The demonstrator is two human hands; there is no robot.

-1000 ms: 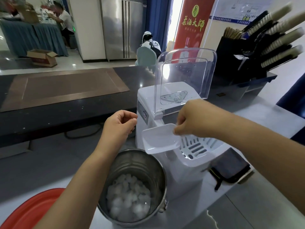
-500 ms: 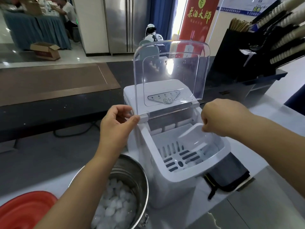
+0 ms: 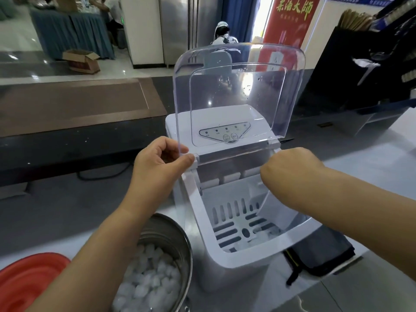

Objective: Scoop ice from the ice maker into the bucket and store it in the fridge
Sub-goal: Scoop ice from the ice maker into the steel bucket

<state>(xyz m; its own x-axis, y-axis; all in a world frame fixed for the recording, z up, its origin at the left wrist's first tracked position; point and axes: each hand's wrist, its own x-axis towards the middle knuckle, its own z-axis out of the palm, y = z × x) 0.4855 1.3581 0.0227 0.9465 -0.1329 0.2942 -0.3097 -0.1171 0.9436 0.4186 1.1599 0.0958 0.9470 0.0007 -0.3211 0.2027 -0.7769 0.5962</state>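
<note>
Ice [image 3: 148, 282] lies heaped in the steel bucket [image 3: 164, 235], which stands at the lower left, touching or just beside the white ice maker [image 3: 225, 262]. The clear lid [image 3: 238, 91] stands raised and upright. The left hand [image 3: 161, 161] pinches the lid's lower left corner between thumb and curled fingers. The right hand [image 3: 290, 167], fingers curled under and mostly hidden, holds a clear scoop [image 3: 276, 210] down inside the slotted basket [image 3: 229, 226]. A red basin [image 3: 29, 278] sits left of the bucket, and a dark pouch [image 3: 322, 255] lies right of the machine.
</note>
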